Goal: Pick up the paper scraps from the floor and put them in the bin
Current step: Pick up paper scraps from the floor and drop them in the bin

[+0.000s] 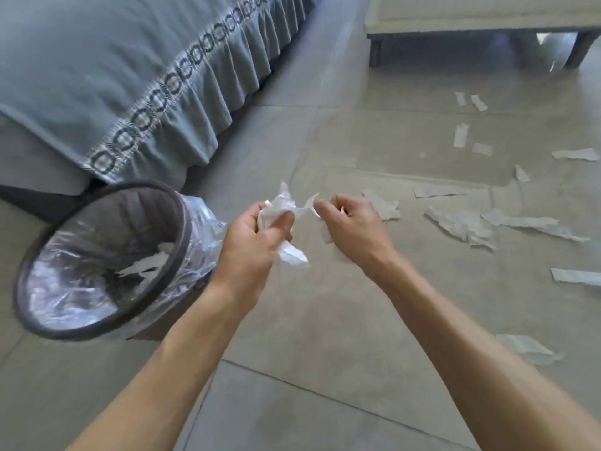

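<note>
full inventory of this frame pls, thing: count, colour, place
bin: one, dark grey with clear plastic liner, on the floor at left beside the bed, a few white scraps inside
crumpled paper wad: one, white, held in the left hand
floor scraps: more than ten, white, strewn over the floor at right
bedspread: one, blue-grey with patterned trim and ruffle, top left
bench: one, cream top on dark grey legs, top right
floor: beige tiles
left hand: grips the wad, right of the bin
right hand: pinches a strip of the wad's paper
</note>
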A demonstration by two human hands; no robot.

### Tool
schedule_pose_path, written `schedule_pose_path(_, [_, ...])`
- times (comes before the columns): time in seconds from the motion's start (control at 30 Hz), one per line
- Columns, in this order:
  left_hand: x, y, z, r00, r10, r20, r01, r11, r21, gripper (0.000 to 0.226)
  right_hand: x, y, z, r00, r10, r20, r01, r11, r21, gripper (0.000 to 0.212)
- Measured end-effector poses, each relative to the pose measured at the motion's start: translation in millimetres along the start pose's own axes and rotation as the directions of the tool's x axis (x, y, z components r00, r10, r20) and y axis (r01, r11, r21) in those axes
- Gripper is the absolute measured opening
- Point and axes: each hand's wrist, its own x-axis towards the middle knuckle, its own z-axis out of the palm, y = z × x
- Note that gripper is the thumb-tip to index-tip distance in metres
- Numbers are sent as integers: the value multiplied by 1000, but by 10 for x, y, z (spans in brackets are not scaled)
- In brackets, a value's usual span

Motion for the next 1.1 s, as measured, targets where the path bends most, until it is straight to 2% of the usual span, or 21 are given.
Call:
schedule_pose_path(0.1, [-258, 500, -541, 995, 63, -82, -67, 997, -37, 4, -101, -690, 313, 989, -132, 73, 124, 987, 107, 38])
schedule_pose_path(0.2, [-392, 745, -1099, 980, 93, -175, -87, 995, 39, 8, -199, -1188, 664, 967, -205, 153, 187, 974, 125, 42])
schedule_pose_path(0.4, [-367, 731, -1884, 934, 47, -355, 42, 970, 238, 8, -367, -1606, 1345, 937, -205, 281, 218, 976, -16, 42])
schedule_pose_path(0.5, [-283, 616, -2094, 947, -39, -320, 149, 933, 327, 20, -410, -1564, 1557, 895, -187, 405, 261, 955, -137, 42])
schedule_pose_path(0.57, [-238, 553, -2172, 953, -62, -295, 173, 915, 365, 25, -429, -1534, 1574, 865, -211, 455, 315, 935, -165, 41])
schedule_pose_path(0.7, [-251, 534, -2179, 949, 43, -313, 96, 904, 416, 16, -428, -1537, 1546, 893, -250, 375, 294, 953, -66, 37])
schedule_pose_path(0.77, [-328, 551, -2133, 963, 84, -255, 46, 884, 466, 10, -400, -1483, 1518, 903, -281, 325, 308, 951, -33, 31])
schedule_pose_path(0.83, [-464, 571, -2072, 988, 86, -124, -6, 844, 537, 8, -360, -1393, 1476, 899, -327, 290, 351, 936, -32, 28])
schedule_pose_path(0.87, [-535, 560, -2046, 996, 71, -46, -29, 792, 610, 12, -337, -1340, 1449, 894, -350, 279, 379, 924, -55, 29])
schedule_pose_path(0.93, [-624, 474, -1996, 994, 60, 91, -109, 605, 789, 25, -304, -1229, 1392, 878, -392, 273, 434, 894, -112, 30])
schedule_pose_path(1.0, [-625, 364, -1923, 969, 141, 203, -245, 443, 862, 26, -289, -1115, 1311, 870, -406, 280, 457, 877, -147, 30])
schedule_pose_path(1.1, [-574, 227, -1782, 931, 267, 249, -334, 349, 876, 35, -300, -940, 1125, 900, -355, 253, 403, 899, -173, 30])
